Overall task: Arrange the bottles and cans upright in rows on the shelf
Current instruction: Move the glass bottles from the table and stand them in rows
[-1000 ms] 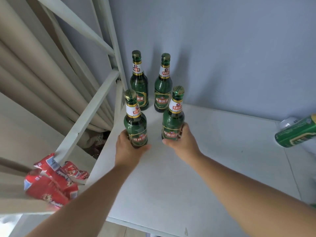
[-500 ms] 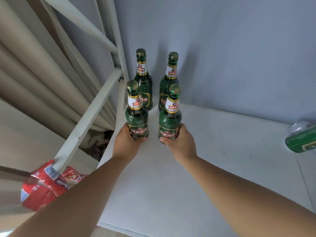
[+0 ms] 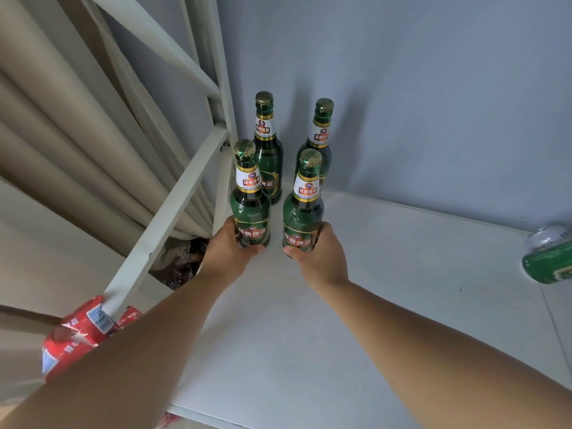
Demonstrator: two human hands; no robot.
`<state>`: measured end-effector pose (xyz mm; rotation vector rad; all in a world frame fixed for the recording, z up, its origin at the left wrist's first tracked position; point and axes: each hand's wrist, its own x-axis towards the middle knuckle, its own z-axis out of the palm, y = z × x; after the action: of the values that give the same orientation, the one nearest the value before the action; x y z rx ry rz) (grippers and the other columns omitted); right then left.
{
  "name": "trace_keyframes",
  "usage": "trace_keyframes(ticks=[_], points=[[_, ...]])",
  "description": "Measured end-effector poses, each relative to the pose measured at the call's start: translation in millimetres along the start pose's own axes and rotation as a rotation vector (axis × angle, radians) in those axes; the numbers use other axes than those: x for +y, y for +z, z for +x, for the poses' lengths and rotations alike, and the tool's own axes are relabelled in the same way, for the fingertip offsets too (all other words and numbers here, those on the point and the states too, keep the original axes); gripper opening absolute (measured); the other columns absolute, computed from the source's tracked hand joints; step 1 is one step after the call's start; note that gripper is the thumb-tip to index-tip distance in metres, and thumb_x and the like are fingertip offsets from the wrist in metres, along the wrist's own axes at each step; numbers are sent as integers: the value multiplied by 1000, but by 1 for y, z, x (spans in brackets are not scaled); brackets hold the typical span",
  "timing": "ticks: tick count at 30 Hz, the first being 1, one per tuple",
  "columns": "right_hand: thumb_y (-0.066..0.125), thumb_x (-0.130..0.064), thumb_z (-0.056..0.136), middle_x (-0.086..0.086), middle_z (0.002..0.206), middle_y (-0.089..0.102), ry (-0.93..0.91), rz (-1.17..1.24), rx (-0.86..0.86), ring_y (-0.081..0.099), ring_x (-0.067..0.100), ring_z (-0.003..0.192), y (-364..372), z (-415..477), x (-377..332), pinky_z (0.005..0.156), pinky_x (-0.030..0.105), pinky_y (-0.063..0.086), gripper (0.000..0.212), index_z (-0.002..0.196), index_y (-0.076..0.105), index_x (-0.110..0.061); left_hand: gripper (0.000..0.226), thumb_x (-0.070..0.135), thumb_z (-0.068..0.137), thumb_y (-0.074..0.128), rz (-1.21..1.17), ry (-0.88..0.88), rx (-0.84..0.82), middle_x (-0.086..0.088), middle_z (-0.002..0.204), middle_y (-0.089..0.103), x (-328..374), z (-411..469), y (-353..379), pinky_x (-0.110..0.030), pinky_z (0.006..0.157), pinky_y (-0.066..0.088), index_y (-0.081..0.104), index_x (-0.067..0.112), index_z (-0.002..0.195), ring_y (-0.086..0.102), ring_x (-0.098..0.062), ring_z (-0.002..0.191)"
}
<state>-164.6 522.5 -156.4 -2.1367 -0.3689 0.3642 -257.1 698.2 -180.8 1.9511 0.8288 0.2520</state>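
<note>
Head view: left hand (image 3: 230, 252) clasps the left front bottle (image 3: 250, 218), right hand (image 3: 318, 258) the right front bottle (image 3: 303, 224). Both have slid back across the shelf (image 3: 340, 335), close behind them the rear pair (image 3: 268, 162). Second row nearly set; the green can (image 3: 549, 258) lies toppled.

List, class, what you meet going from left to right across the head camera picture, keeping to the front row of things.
red packs → slanted white frame bar → front-left beer bottle in the left hand → front-right beer bottle in the right hand → green can lying on its side.
</note>
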Motion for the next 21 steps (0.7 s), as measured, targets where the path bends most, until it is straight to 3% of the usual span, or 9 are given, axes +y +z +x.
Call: trace_keyframes(ticks=[8, 14, 21], points=[[86, -31, 76, -5, 118, 67, -3, -24, -41, 62, 13, 98, -2, 1, -2, 88, 33, 54, 61, 126, 52, -22, 61, 26, 78, 84, 27, -12, -4, 17, 109, 64, 3, 0, -1, -12, 66, 41, 54, 32, 131, 61, -6, 93], [84, -30, 78, -5, 120, 67, 0, -50, -83, 61, 12, 98, -5, 2, -3, 88, 31, 52, 62, 129, 51, -22, 61, 29, 79, 83, 73, 11, -7, 16, 106, 62, 4, 0, 1, -17, 67, 43, 52, 30, 132, 59, -12, 93], [82, -30, 81, -9, 116, 62, 19, -79, -136, 59, 12, 100, -14, -4, -6, 78, 20, 42, 64, 135, 49, -18, 76, 26, 79, 84, 100, -20, -40, 16, 117, 57, 1, -4, -2, -26, 88, 42, 44, 24, 144, 55, -9, 106]])
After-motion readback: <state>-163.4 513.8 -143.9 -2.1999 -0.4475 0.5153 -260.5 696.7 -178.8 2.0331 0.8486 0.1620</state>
